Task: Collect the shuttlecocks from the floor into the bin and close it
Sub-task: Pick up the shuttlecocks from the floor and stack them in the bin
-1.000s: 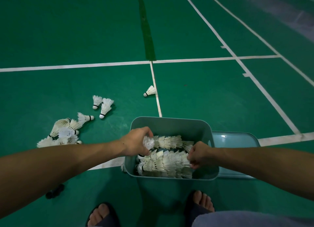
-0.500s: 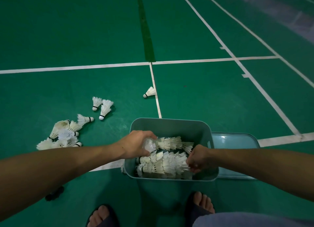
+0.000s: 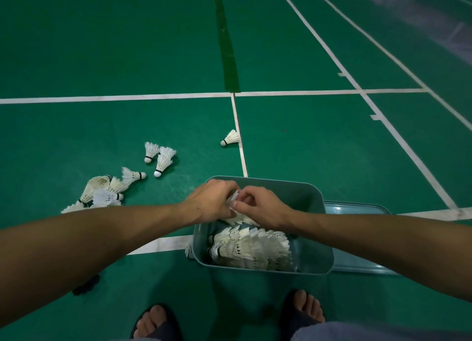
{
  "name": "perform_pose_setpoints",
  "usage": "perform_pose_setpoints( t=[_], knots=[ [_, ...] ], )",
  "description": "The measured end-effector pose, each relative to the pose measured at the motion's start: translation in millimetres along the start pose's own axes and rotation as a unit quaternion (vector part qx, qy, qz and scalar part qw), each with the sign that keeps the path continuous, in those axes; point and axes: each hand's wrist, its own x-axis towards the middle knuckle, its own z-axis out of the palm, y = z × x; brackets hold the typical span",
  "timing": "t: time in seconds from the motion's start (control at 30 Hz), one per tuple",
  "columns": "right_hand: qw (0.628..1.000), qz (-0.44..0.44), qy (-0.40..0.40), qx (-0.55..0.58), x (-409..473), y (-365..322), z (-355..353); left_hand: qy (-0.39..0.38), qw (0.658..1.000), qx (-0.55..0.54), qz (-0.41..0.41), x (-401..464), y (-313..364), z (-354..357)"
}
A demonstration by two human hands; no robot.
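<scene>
— What was in the bin (image 3: 324, 241)?
— Rows of feathered white shuttlecocks (image 3: 251, 248), stacked in a rounded grey-green plastic tub. Above it the left hand (image 3: 209, 202) and right hand (image 3: 260, 207) both pinched one feathery shuttle (image 3: 235, 200).
— And around it?
— The glossy lid (image 3: 357, 213) lay flat just right of it; loose shuttlecocks on the floor (image 3: 107, 190) lay scattered to the left, one alone (image 3: 230, 138) by a white line on the green court (image 3: 102, 46).

Four shuttlecocks (image 3: 161, 161) lie singly on the floor, beside one heap (image 3: 101, 192) too tangled to count. One bin (image 3: 319, 261), one lid (image 3: 357, 210), two hands, two feet.
</scene>
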Motion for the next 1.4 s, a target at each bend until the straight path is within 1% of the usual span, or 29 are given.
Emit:
perform_pose_setpoints(
  t=[0.1, 0.2, 0.27, 0.37, 0.43, 0.53, 0.67, 0.83, 0.93, 1.07, 1.17, 1.2, 1.27, 1.4],
  knots=[
    [0.999, -0.006, 0.035, -0.013, 12.0, 1.8, 3.9, 0.017, 0.999, 0.030, 0.022, 2.4, -2.2, -4.1],
    [0.997, 0.017, 0.043, -0.066, 18.4, 5.6, 6.6, 0.008, 1.000, 0.004, 0.023, 3.7, -13.6, -9.1],
    [0.991, 0.050, 0.029, -0.124, 23.1, 13.3, 13.5, 0.001, 1.000, -0.021, 0.017, 2.2, -22.7, -13.8],
    [0.981, 0.096, -0.015, -0.169, 29.9, 25.8, 31.0, 0.019, 0.998, -0.054, 0.010, -2.0, -32.0, -19.9],
    [0.978, 0.103, -0.023, -0.181, 34.9, 30.2, 45.9, 0.042, 0.996, -0.075, 0.002, -5.5, -38.9, -23.1],
    [0.979, 0.108, 0.002, -0.174, 44.5, 32.8, 67.7, 0.078, 0.992, -0.094, -0.022, -10.5, -52.3, -25.6],
    [0.982, 0.109, 0.014, -0.156, 55.2, 38.3, 89.2, 0.096, 0.987, -0.113, -0.060, -20.2, -75.3, -21.9],
    [0.985, 0.095, -0.006, -0.147, 62.6, 50.7, 105.5, 0.048, 0.989, -0.112, -0.084, -36.7, -105.6, -4.3],
    [0.988, 0.087, -0.008, -0.130, 64.5, 55.3, 108.7, -0.007, 0.992, -0.093, -0.088, -48.4, -122.7, 11.0],
    [0.990, 0.069, -0.021, -0.122, 60.3, 56.9, 109.0, -0.105, 0.987, -0.078, -0.088, -58.9, -136.2, 29.7],
    [0.992, 0.051, -0.023, -0.111, 53.9, 53.1, 105.0, -0.148, 0.985, -0.017, -0.088, -64.1, -134.9, 49.7],
    [0.992, 0.044, -0.013, -0.115, 51.2, 50.1, 103.0, -0.153, 0.984, 0.003, -0.087, -65.9, -133.4, 57.6],
    [0.990, 0.021, 0.038, -0.131, 46.8, 44.4, 97.1, -0.147, 0.985, 0.023, -0.090, -67.0, -130.4, 73.1],
    [0.982, -0.041, 0.139, -0.122, 44.9, 29.2, 80.4, -0.098, 0.989, 0.014, -0.107, -60.9, -134.4, 91.5]
  ],
)
